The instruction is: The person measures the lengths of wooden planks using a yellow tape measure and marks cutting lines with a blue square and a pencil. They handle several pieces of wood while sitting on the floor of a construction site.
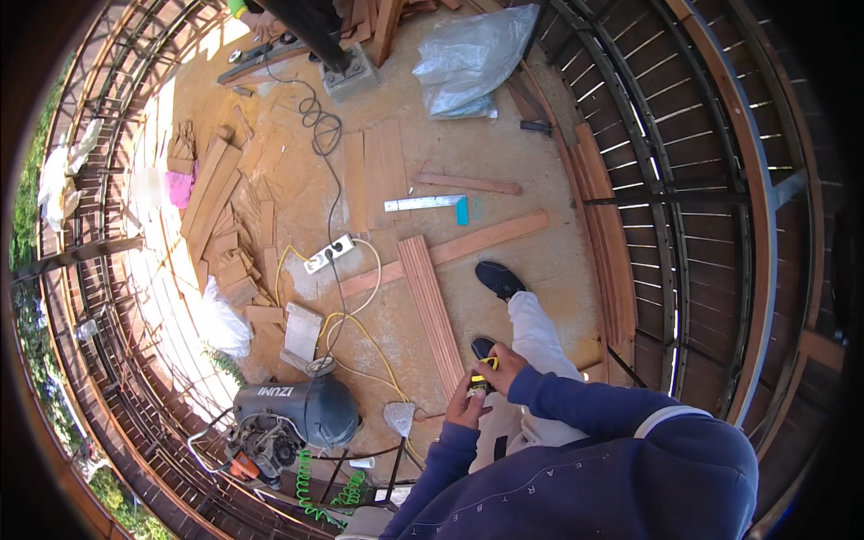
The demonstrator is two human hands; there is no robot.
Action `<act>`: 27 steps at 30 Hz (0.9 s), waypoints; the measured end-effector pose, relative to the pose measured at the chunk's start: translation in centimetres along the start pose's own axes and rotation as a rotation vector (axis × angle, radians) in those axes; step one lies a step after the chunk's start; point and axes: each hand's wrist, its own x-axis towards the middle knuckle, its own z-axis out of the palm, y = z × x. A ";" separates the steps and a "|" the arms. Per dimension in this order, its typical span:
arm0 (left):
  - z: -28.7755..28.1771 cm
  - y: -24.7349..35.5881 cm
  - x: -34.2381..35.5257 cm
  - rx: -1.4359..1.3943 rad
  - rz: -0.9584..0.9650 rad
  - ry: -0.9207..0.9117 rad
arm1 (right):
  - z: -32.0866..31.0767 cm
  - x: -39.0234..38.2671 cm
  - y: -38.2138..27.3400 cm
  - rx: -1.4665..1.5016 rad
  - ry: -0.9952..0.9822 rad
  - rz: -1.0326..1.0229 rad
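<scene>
In front of my body, my left hand [466, 407] and my right hand [507, 369] come together at a small yellow-and-black tape measure [480, 384]. My left fingers are closed around its lower side, and my right fingers pinch at its upper, yellow part. Whether any blade is drawn out is too small to tell. Just beyond my hands a reddish grooved wooden board [427, 306] slants away across the floor. It overlaps a flat plank [486, 242] lying crosswise. Past these lies a try square [425, 204] with a metal blade and turquoise handle.
A white power strip [329, 254] with cables lies left of the boards. An air compressor [297, 414] stands at lower left, near heaped wood offcuts [236, 270]. Clear plastic sheeting [472, 58] and a post's concrete base [350, 74] are farther off. Another person's hand [261, 25] shows at the top.
</scene>
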 end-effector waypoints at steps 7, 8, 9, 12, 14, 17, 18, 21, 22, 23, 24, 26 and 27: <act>-2.2 -2.2 -8.1 0.282 0.025 -0.358 | 4.2 -12.3 5.4 0.167 0.178 -0.201; -3.4 -2.5 -8.7 0.409 0.145 -0.501 | 3.0 -13.3 5.7 0.241 0.003 -0.145; -4.1 -2.3 -9.2 0.529 0.262 -0.649 | 2.6 -14.5 6.5 0.312 -0.172 -0.087; -2.3 0.0 -10.9 0.744 0.282 -0.887 | 3.3 -18.4 8.8 0.227 -0.242 -0.272; 0.5 1.2 -12.6 0.792 0.065 -0.767 | 3.5 -21.2 9.5 0.338 -0.180 -0.325; 3.5 1.5 -13.1 0.902 0.018 -0.660 | 2.5 -24.4 9.4 0.305 -0.090 -0.275; 3.8 0.8 -12.7 0.856 0.136 -0.716 | 1.8 -25.6 9.5 0.231 -0.054 -0.308; 5.9 5.8 -14.0 0.889 0.123 -0.734 | -2.0 -30.0 11.7 0.018 0.017 -0.338; 5.4 8.6 -13.4 0.859 0.159 -0.720 | -3.7 -32.0 13.6 -0.038 0.039 -0.311; 3.6 11.9 -12.4 0.764 0.250 -0.670 | -5.8 -35.2 14.6 -0.140 0.116 -0.223; 0.9 15.7 -10.6 0.740 0.383 -0.613 | -7.4 -37.8 17.0 -0.192 0.194 -0.172; -6.3 23.4 -7.2 0.308 0.370 -0.495 | -10.8 -44.9 19.4 -0.261 0.348 -0.051; -10.2 27.3 -6.0 0.247 0.405 -0.384 | -12.1 -48.7 20.7 -0.347 0.421 0.002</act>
